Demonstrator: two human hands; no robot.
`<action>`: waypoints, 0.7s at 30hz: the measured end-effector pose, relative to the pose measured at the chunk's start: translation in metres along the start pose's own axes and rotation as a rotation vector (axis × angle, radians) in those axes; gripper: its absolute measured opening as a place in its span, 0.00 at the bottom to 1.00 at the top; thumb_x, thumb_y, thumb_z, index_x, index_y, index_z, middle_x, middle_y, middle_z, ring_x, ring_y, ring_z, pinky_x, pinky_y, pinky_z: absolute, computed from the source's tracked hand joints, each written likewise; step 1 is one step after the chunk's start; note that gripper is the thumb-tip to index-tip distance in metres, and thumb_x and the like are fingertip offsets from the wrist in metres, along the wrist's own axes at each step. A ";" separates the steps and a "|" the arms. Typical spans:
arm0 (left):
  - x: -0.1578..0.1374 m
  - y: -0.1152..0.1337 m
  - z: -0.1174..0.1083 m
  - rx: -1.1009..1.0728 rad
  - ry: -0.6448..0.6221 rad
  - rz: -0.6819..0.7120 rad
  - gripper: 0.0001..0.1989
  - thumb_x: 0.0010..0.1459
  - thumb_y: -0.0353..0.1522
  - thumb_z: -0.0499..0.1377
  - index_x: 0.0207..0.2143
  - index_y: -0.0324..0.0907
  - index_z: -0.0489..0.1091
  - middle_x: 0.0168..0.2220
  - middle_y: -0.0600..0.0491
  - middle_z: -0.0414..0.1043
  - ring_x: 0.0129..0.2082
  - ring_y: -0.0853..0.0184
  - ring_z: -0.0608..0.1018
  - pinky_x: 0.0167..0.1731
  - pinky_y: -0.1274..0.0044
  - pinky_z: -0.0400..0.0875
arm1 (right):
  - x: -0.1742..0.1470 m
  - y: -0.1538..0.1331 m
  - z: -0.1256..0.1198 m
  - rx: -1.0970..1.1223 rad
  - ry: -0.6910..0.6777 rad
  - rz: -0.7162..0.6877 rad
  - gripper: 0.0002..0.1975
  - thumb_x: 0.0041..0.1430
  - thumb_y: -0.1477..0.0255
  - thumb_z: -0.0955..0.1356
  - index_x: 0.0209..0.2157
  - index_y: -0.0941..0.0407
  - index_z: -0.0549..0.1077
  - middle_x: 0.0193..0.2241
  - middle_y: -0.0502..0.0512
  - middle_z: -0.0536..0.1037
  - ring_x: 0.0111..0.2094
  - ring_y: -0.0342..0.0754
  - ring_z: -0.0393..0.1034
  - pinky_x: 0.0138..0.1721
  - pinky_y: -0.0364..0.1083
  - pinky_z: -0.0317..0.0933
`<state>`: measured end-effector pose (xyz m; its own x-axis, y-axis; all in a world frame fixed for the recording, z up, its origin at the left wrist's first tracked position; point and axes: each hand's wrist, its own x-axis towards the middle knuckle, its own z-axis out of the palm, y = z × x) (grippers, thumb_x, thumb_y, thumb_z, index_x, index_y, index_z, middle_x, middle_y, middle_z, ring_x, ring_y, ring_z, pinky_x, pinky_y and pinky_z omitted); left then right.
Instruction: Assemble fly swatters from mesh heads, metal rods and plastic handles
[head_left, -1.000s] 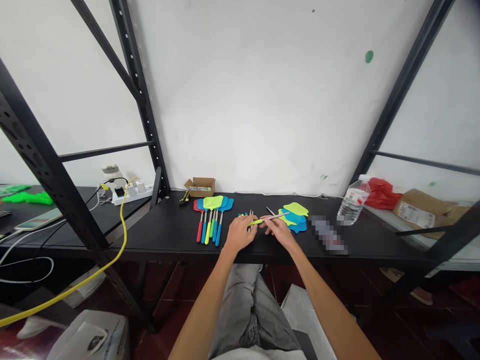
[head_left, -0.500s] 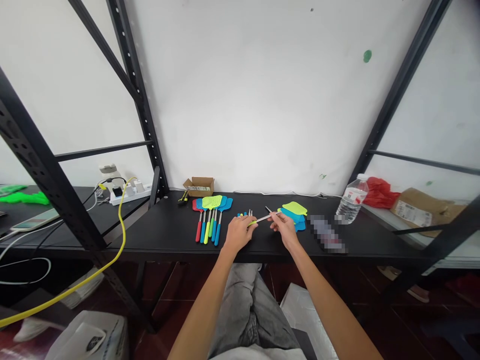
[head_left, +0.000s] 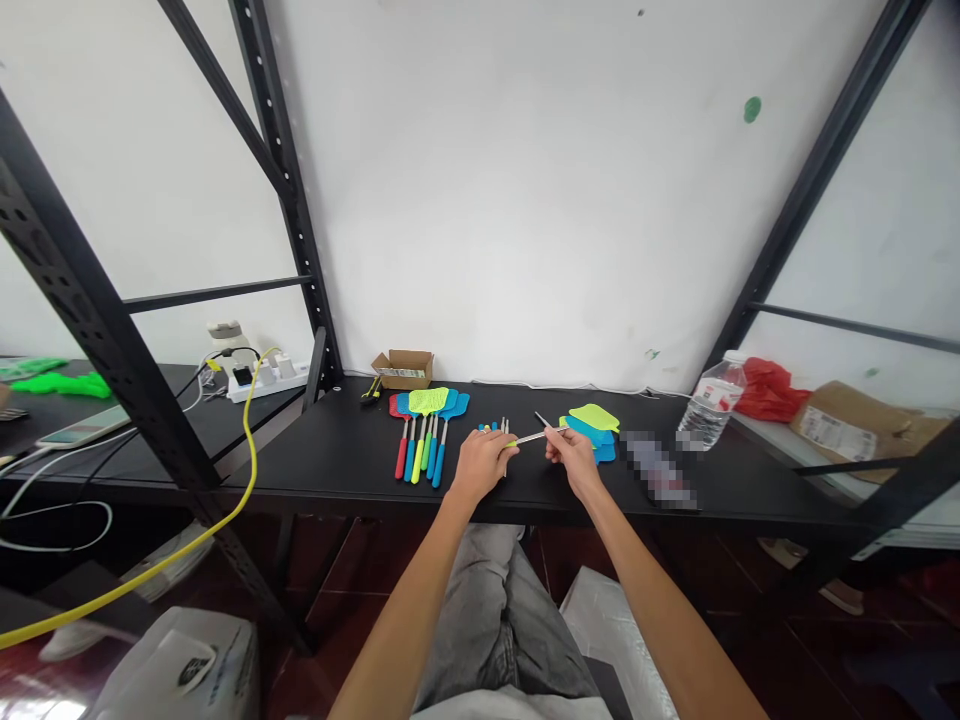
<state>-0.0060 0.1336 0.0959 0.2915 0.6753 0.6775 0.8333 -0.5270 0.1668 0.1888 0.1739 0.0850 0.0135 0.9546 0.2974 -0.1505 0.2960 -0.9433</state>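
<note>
Right hand (head_left: 571,455) has shifted outward along the rod (head_left: 531,437), pinching its far end just left of the swatter heads (head_left: 596,432); left hand (head_left: 481,462), farther left, holds its yellow-green handle (head_left: 513,443). A loose pinch could let the rod slip.

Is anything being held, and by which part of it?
A metal rod with yellow-green handle: left grip on the handle, right grip near the rod's other end.

Yellow-green handle (head_left: 513,443): mostly covered by left hand (head_left: 482,464)
Pixelated item (head_left: 660,470): blurred beyond telling
Yellow cable (head_left: 112,594): cut off by left edge
</note>
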 end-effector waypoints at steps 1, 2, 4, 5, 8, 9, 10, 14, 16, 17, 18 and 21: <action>0.000 0.000 0.000 0.002 0.000 0.002 0.12 0.66 0.37 0.52 0.43 0.46 0.73 0.37 0.54 0.77 0.39 0.65 0.76 0.37 0.73 0.61 | -0.001 -0.001 0.000 -0.006 -0.004 -0.009 0.20 0.48 0.55 0.73 0.21 0.57 0.70 0.18 0.49 0.70 0.20 0.42 0.65 0.21 0.41 0.55; 0.000 0.001 -0.001 0.005 -0.001 0.002 0.12 0.66 0.37 0.51 0.43 0.45 0.73 0.37 0.54 0.77 0.39 0.65 0.76 0.37 0.73 0.62 | -0.001 -0.001 0.001 -0.014 -0.008 -0.020 0.20 0.49 0.55 0.73 0.21 0.57 0.70 0.17 0.48 0.70 0.20 0.41 0.64 0.21 0.41 0.56; 0.000 0.002 -0.002 0.012 -0.004 0.000 0.12 0.66 0.36 0.51 0.43 0.46 0.73 0.38 0.53 0.77 0.39 0.65 0.76 0.38 0.73 0.62 | -0.003 -0.002 0.002 -0.041 -0.018 -0.045 0.21 0.50 0.54 0.72 0.20 0.56 0.69 0.16 0.48 0.69 0.19 0.41 0.63 0.22 0.41 0.56; 0.000 0.003 -0.003 0.016 -0.006 -0.002 0.12 0.66 0.36 0.51 0.43 0.46 0.73 0.38 0.53 0.77 0.40 0.65 0.76 0.38 0.73 0.62 | -0.003 -0.002 0.003 -0.062 -0.030 -0.053 0.21 0.50 0.54 0.72 0.20 0.56 0.69 0.16 0.48 0.69 0.19 0.41 0.63 0.22 0.41 0.56; 0.000 0.007 -0.004 0.038 -0.002 -0.017 0.12 0.66 0.35 0.51 0.46 0.48 0.72 0.40 0.53 0.77 0.40 0.65 0.76 0.40 0.73 0.64 | -0.001 -0.002 0.004 -0.128 -0.112 -0.030 0.21 0.52 0.52 0.70 0.23 0.57 0.71 0.18 0.50 0.72 0.19 0.41 0.65 0.20 0.40 0.55; 0.000 0.008 -0.004 0.049 0.003 -0.026 0.12 0.66 0.35 0.51 0.47 0.48 0.72 0.40 0.53 0.77 0.40 0.64 0.76 0.40 0.73 0.64 | 0.002 -0.003 0.003 -0.144 -0.142 -0.010 0.21 0.52 0.52 0.69 0.25 0.58 0.73 0.19 0.50 0.73 0.19 0.41 0.65 0.19 0.40 0.55; 0.000 0.008 -0.003 0.060 0.013 -0.038 0.12 0.65 0.35 0.51 0.47 0.48 0.72 0.40 0.53 0.77 0.40 0.64 0.76 0.40 0.72 0.65 | 0.007 -0.005 0.001 -0.160 -0.158 0.009 0.22 0.52 0.51 0.69 0.29 0.58 0.74 0.20 0.50 0.74 0.18 0.41 0.65 0.18 0.40 0.54; 0.001 0.006 0.001 0.082 0.068 -0.082 0.12 0.65 0.35 0.51 0.45 0.47 0.72 0.41 0.52 0.77 0.42 0.63 0.76 0.44 0.71 0.66 | 0.036 -0.018 -0.019 -0.338 -0.068 0.007 0.24 0.52 0.51 0.68 0.38 0.57 0.75 0.21 0.51 0.75 0.18 0.43 0.66 0.18 0.41 0.56; 0.001 0.004 0.002 0.083 0.084 -0.095 0.12 0.65 0.35 0.51 0.45 0.46 0.72 0.42 0.52 0.77 0.43 0.62 0.76 0.46 0.71 0.66 | 0.054 -0.027 -0.036 -0.563 -0.003 -0.062 0.22 0.53 0.52 0.67 0.38 0.57 0.76 0.25 0.55 0.78 0.25 0.47 0.72 0.27 0.44 0.64; 0.001 0.004 0.003 0.083 0.091 -0.101 0.12 0.65 0.35 0.51 0.45 0.46 0.72 0.42 0.52 0.77 0.44 0.62 0.76 0.46 0.71 0.66 | 0.063 -0.031 -0.045 -0.704 0.033 -0.092 0.22 0.54 0.52 0.67 0.39 0.56 0.76 0.30 0.57 0.80 0.32 0.50 0.75 0.34 0.46 0.66; 0.002 0.003 0.003 0.084 0.097 -0.108 0.12 0.66 0.35 0.50 0.45 0.46 0.72 0.42 0.52 0.77 0.44 0.62 0.76 0.46 0.71 0.67 | 0.071 -0.034 -0.054 -0.853 0.062 -0.093 0.22 0.55 0.53 0.66 0.40 0.55 0.77 0.35 0.58 0.80 0.39 0.53 0.75 0.40 0.47 0.65; 0.002 0.003 0.004 0.087 0.108 -0.121 0.12 0.66 0.35 0.50 0.45 0.46 0.72 0.42 0.52 0.77 0.44 0.62 0.77 0.46 0.71 0.67 | 0.090 -0.036 -0.079 -1.251 0.076 0.047 0.32 0.53 0.51 0.66 0.54 0.57 0.70 0.50 0.65 0.75 0.53 0.62 0.67 0.50 0.54 0.61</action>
<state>-0.0012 0.1351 0.0946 0.1381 0.6696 0.7297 0.8981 -0.3953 0.1928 0.2740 0.2520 0.1342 0.0964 0.9522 0.2899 0.8870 0.0500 -0.4591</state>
